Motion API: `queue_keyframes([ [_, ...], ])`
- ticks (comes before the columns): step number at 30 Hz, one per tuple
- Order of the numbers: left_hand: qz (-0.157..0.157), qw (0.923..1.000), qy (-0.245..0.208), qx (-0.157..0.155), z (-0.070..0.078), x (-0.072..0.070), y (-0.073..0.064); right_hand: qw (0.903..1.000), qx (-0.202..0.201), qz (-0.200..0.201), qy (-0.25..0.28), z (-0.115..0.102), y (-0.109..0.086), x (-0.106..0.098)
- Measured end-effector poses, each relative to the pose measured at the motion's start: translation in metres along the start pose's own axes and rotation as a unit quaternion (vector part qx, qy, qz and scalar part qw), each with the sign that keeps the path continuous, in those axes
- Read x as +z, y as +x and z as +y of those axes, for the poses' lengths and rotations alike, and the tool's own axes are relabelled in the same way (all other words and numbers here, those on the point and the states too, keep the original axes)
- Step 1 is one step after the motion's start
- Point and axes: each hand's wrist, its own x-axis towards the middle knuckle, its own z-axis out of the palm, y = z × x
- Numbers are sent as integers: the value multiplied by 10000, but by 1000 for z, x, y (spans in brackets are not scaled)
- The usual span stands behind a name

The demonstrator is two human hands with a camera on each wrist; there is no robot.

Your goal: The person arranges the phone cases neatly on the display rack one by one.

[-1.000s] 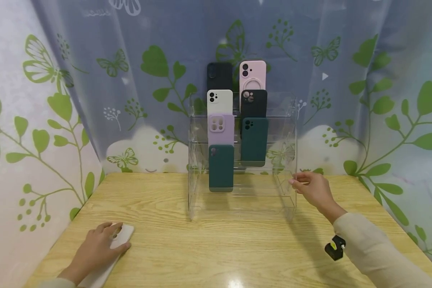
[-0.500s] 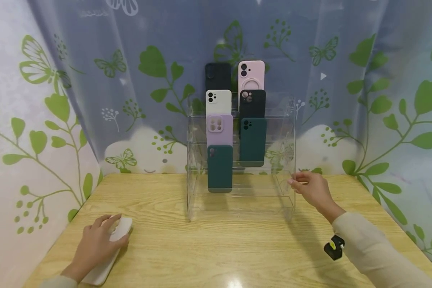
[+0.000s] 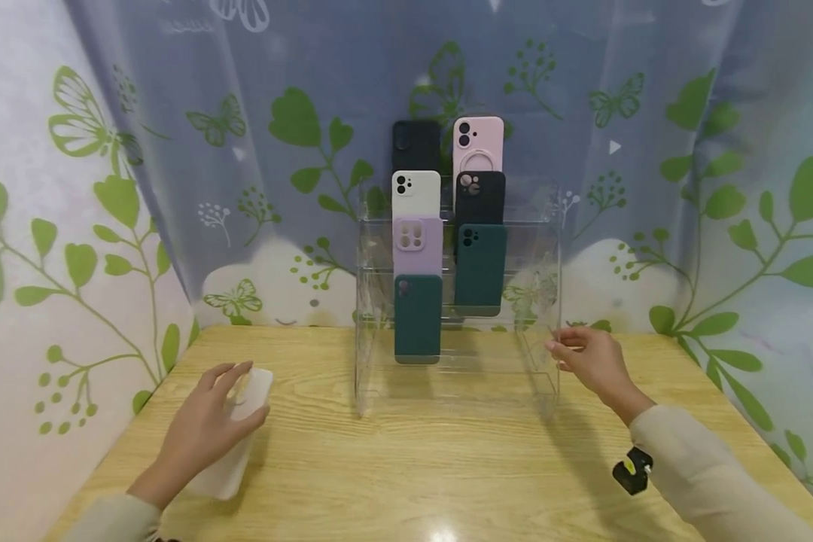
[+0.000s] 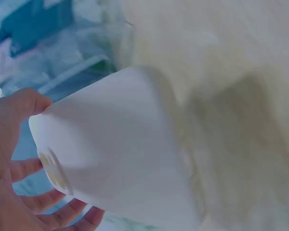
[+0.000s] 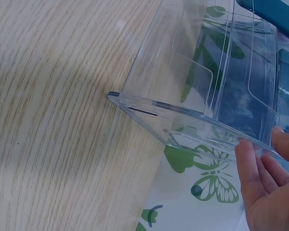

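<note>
My left hand [image 3: 203, 418] grips a white phone case [image 3: 226, 470] by its camera end, thumb on one edge and fingers on the other. In the left wrist view the white case [image 4: 120, 139] is tilted above the table, its shadow falling apart from it. With thumb and fingers, my right hand [image 3: 592, 366] pinches the side panel of a clear acrylic display stand [image 5: 202, 120]. Phone cases stand on its tiers in two columns: black, white, lilac [image 3: 420, 252] and dark green [image 3: 417, 320] on the left; pink, black and dark green [image 3: 481, 271] on the right.
The stand is on a wood-grain table [image 3: 379, 482], close to a blue curtain [image 3: 352, 60] printed with leaves and butterflies. Similar printed cloth hangs on both sides. A small black device [image 3: 632, 470] sits at my right sleeve.
My left hand has raised the white phone case from the table and moved it forward and slightly right, towards the stand. The right hand stays at the stand's side.
</note>
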Motion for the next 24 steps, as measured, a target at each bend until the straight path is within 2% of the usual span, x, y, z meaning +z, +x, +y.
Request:
queue_keyframes([
  [4,-39,9999,-8,103,30,-7,8,10000,-36,24,32,0,2,1],
  [8,0,9995,-164,286,61,-6,17,10000,-70,19,12,1,3,1],
  [11,58,9981,-334,512,82,-1,23,10000,-41,-10,18,1,4,1],
  [18,450,9904,-647,1132,126,12,42,10000,12,-10,25,1,2,0],
  [21,518,9883,-723,1236,145,19,50,10000,14,-34,56,1,1,-1],
  [24,563,9875,-851,1204,163,26,58,10000,-2,-42,72,1,0,-1],
])
